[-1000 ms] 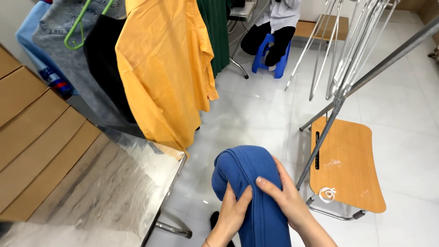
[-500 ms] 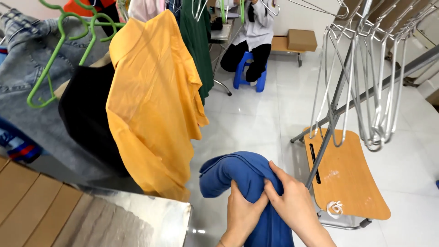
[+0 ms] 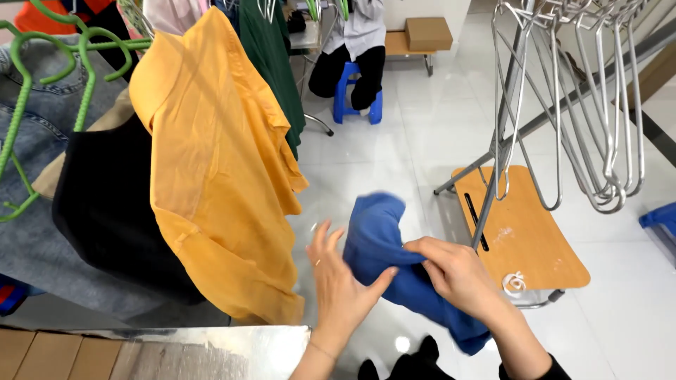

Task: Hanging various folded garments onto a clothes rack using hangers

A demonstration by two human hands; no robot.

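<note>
My right hand [image 3: 456, 273] grips a blue garment [image 3: 378, 236] that hangs bunched in front of me above the white floor. My left hand [image 3: 341, 278] is beside it with fingers spread, its thumb touching the cloth's lower left edge. To the left, an orange shirt [image 3: 211, 162] hangs on a rack, next to a black garment [image 3: 105, 204] and a denim piece [image 3: 35, 127] on green hangers [image 3: 24, 91].
Several empty metal hangers [image 3: 598, 105] dangle from a slanted rail at the upper right. A wooden board [image 3: 524, 229] lies under it. A shiny metal table edge [image 3: 232, 348] is at the bottom left. Another person sits on a blue stool [image 3: 348, 91] far back.
My view has tilted up. My left hand let go of the blue garment and opened, while my right hand kept hold and the cloth shifted up and right.
</note>
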